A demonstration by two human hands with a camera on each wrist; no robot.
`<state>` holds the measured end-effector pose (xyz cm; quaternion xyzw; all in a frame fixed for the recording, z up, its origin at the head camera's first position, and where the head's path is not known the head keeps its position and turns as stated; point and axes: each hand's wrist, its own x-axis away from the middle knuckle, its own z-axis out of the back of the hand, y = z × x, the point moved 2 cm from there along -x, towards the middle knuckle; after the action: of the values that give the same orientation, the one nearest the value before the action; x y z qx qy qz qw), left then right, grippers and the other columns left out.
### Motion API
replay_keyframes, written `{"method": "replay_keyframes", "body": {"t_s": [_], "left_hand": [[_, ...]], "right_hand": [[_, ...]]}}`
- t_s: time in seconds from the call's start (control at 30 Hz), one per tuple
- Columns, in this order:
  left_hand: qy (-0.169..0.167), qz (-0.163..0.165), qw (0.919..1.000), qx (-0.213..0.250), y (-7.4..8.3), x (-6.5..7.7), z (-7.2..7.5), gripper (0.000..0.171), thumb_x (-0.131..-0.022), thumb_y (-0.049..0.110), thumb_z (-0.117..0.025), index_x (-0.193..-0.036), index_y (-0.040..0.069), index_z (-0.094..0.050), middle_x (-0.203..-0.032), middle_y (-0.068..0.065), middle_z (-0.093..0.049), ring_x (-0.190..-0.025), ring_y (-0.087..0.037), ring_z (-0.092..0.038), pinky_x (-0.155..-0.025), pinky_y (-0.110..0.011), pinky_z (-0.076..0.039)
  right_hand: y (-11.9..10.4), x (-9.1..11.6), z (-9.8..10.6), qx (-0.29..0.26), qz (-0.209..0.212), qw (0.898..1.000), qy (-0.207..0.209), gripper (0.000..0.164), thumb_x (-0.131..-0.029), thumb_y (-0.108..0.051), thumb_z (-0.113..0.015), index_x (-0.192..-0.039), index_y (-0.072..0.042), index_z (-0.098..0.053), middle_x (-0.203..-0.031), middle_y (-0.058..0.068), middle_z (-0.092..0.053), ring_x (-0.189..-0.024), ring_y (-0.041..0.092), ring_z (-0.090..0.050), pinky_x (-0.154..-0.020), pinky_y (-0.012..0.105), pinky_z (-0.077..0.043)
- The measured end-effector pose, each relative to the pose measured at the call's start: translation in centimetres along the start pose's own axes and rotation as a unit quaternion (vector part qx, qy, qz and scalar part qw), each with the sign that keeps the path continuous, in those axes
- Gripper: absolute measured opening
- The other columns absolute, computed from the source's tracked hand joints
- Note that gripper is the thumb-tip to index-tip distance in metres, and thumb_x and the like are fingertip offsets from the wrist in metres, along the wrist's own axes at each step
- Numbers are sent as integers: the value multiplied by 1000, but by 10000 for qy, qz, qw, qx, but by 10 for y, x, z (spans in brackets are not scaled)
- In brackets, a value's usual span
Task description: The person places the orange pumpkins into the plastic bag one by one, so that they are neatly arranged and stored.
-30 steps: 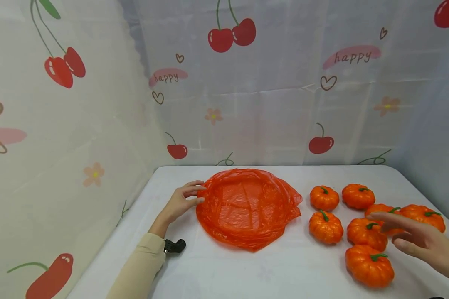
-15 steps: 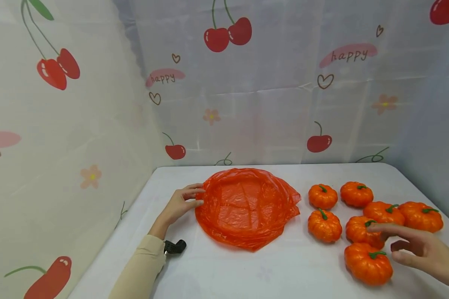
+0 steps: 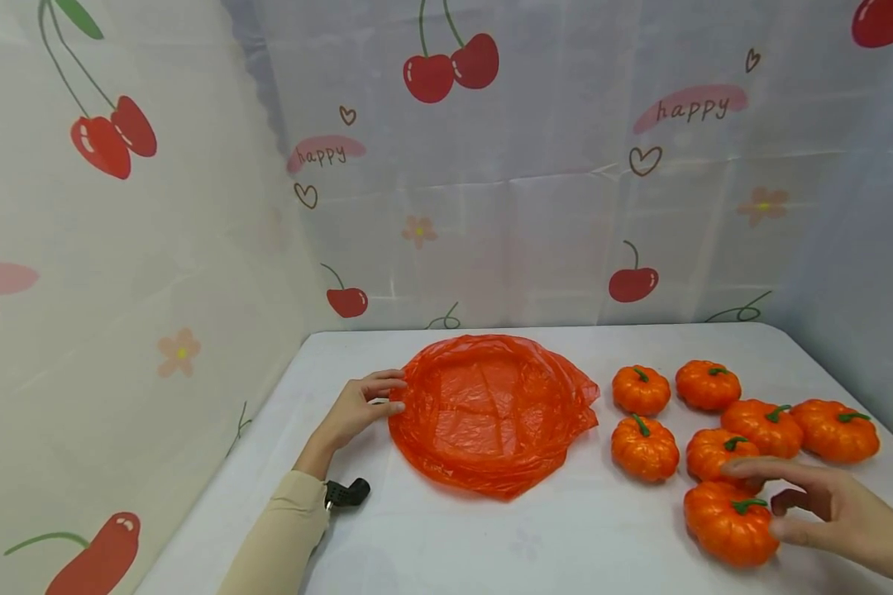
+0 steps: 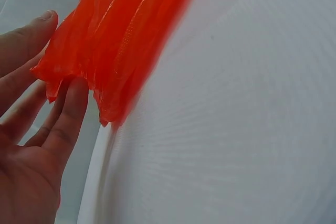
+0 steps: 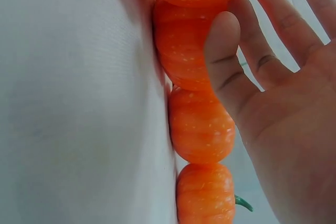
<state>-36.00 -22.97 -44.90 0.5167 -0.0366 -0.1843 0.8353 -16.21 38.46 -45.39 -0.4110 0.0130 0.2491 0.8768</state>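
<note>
An orange-red plastic bag (image 3: 491, 413) lies spread on the table, its mouth facing up in a round shape. At its left rim, my left hand (image 3: 357, 409) touches the bag with fairly straight fingers; the left wrist view shows the fingertips against the crinkled plastic (image 4: 115, 40). On the right, my right hand (image 3: 826, 516) hovers at the nearest pumpkin (image 3: 722, 529), fingers over it and thumb by its side. Whether it touches is unclear. That palm (image 5: 299, 135) is seen in the right wrist view beside a row of pumpkins (image 5: 202, 124).
Several more small orange pumpkins with green stems stand behind, including a back-left one (image 3: 642, 390) and a far-right one (image 3: 837, 431). The white table (image 3: 521, 545) meets a cherry-print curtain (image 3: 491, 207) at the back and left. A black wrist device (image 3: 350, 493) hangs from my left sleeve.
My right hand has moved down and slightly left, toward the nearest pumpkin. My left hand has stayed at the bag's left rim. The head view has shifted slightly.
</note>
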Motion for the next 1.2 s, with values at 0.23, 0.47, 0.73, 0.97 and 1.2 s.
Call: {"method": "replay_keyframes", "body": {"t_s": [0.23, 0.47, 0.73, 0.97, 1.2], "left_hand": [[20, 128, 9999, -69, -3, 1, -1, 36, -88, 30, -83, -122, 23, -77, -151, 6, -55, -132, -32, -57, -100, -39, -58], [-76, 7, 10000, -43, -6, 1, -2, 32, -86, 30, -85, -115, 19, -79, -151, 2, -56, -131, -30, -58, -98, -36, -58], [-69, 29, 10000, -33, -5, -1, -3, 31, -85, 29, -86, -114, 20, -79, -150, 3, -56, -130, -32, -58, -98, -40, -59], [-78, 85, 9999, -52, -5, 2, -1, 33, -85, 30, -85, -116, 20, -79, -151, 2, -55, -130, -32, -59, -95, -37, -60], [-64, 44, 9999, -76, -5, 2, 3, 33, -86, 29, -85, -116, 21, -78, -151, 1, -55, -131, -33, -60, -96, -37, -60]], "right_hand": [[2, 3, -1, -113, -118, 9996, -246, 49, -94, 6, -67, -140, -10, -61, -131, -33, -60, -108, -10, -58, -73, 18, -54], [4, 7, -3, -394, 25, 9979, -507, 54, -92, 8, -68, -140, -17, -62, -134, -37, -56, -111, -18, -54, -76, 17, -57], [8, 10, -8, -368, 40, 9975, -606, 52, -92, 6, -69, -137, -21, -64, -139, -43, -46, -115, -24, -48, -76, 17, -58], [9, 9, -11, -832, -545, 9899, -1013, 40, -94, 2, -69, -132, -13, -65, -132, -49, -43, -108, -23, -49, -78, 15, -55], [9, 6, -14, -1072, -1343, 9762, -1324, 38, -95, -8, -72, -127, 4, -55, -120, -51, -44, -99, -17, -53, -79, 12, -53]]}}
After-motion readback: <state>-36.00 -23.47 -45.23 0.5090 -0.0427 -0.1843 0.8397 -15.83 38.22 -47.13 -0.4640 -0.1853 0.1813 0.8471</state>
